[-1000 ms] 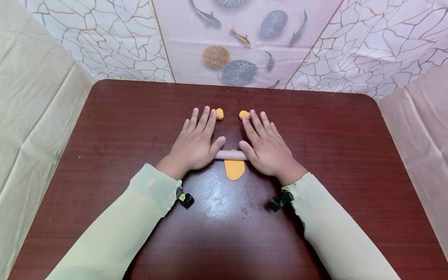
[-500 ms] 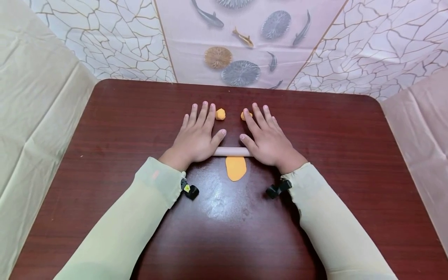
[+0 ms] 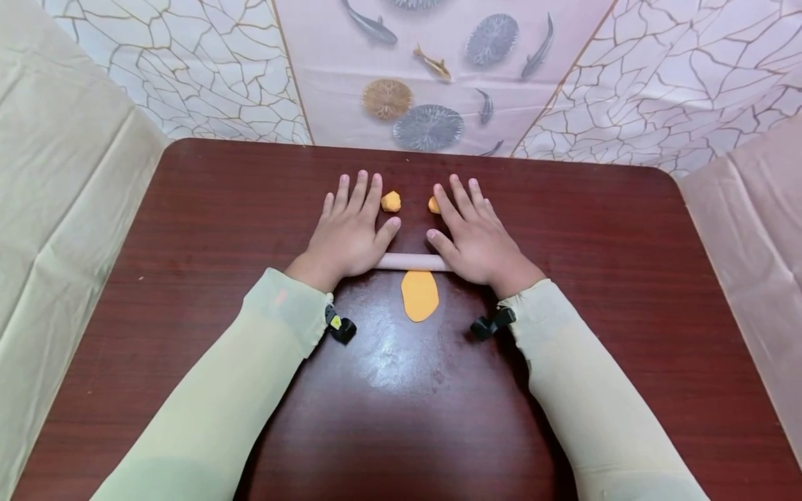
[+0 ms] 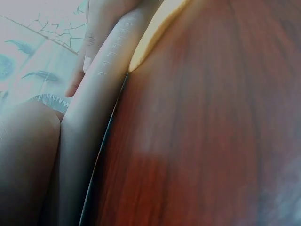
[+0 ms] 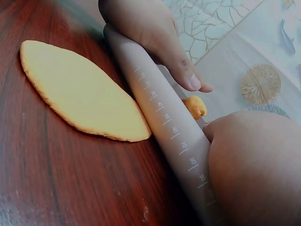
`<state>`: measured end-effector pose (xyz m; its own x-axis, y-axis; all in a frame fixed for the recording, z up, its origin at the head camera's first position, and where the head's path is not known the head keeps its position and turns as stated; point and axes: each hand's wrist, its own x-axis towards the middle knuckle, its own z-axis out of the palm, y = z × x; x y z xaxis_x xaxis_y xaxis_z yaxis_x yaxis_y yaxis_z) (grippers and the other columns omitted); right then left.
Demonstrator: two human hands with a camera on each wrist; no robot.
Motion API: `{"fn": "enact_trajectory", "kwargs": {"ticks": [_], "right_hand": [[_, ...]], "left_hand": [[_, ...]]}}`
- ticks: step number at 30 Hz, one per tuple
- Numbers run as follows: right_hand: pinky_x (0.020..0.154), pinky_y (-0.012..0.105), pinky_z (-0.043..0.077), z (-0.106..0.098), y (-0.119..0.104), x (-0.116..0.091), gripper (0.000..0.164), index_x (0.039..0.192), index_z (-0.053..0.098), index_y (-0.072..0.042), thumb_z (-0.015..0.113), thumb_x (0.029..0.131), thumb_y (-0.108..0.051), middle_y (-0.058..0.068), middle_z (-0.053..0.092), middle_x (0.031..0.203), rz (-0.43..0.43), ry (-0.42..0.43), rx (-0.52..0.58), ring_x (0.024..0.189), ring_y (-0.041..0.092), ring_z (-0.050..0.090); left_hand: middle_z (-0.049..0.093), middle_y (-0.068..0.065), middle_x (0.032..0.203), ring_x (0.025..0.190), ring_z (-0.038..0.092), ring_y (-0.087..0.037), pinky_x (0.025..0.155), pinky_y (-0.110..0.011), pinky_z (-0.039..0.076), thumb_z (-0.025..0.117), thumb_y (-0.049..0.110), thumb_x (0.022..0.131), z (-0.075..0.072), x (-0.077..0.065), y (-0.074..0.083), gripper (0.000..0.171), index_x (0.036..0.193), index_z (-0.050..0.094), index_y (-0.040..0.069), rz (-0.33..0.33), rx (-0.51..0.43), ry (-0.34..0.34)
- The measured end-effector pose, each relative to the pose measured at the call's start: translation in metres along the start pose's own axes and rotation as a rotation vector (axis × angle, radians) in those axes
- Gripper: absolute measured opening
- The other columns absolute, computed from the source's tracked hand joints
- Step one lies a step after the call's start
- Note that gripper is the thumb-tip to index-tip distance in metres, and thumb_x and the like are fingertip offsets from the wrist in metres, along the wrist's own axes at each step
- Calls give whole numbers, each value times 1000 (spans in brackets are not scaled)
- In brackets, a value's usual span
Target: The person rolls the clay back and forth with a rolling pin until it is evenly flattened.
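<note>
A pale rolling pin (image 3: 413, 261) with printed scale marks lies crosswise on the table. My left hand (image 3: 348, 236) rests palm down over its left end, fingers straight and pointing away. Over the right end lies my right hand (image 3: 477, 240), likewise flat with straight fingers. Just on the near side of the pin is a flattened oval of orange dough (image 3: 420, 296); in the right wrist view the dough (image 5: 84, 92) reaches up to the pin. One small orange lump (image 3: 391, 202) sits beside my left fingertips. A second lump (image 3: 434, 204) is partly hidden by my right index finger.
The dark red wooden table (image 3: 401, 417) has a far edge against a patterned cloth backdrop (image 3: 432, 76). Beige cloth hangs along both sides. Small black devices are strapped at both wrists.
Both hands have moved forward, away from the body, and the rolling pin has rolled with them. It lay across the dough's far part before; now the whole oval shows in front of it.
</note>
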<state>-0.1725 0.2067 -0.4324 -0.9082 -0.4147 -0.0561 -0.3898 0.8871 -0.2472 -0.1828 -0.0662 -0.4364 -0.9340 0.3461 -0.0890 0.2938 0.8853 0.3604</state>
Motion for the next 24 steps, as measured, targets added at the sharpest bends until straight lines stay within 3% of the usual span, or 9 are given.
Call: {"fn": "enact_trajectory", "kwargs": {"ticks": [12,24], "right_hand": [[138,72,13,1,-8,-9,78,182,0,-30,22,117,-68,0,-17,189,-14,-25,-58,177,46,-8],[138,73,16,5,-16,-26,79,182,2,-29,18,117,-71,0,-14,190,-38,6,-92,177,44,-3]], "left_hand": [[-8,-8,191,177,-12,-42,142,-65,1,33,69,116,1,-9,-1,92,182,-3,17,23,-32,-22],[-4,-9,192,177,-8,-42,142,-65,4,34,70,115,8,-26,2,93,183,1,15,65,18,-2]]}}
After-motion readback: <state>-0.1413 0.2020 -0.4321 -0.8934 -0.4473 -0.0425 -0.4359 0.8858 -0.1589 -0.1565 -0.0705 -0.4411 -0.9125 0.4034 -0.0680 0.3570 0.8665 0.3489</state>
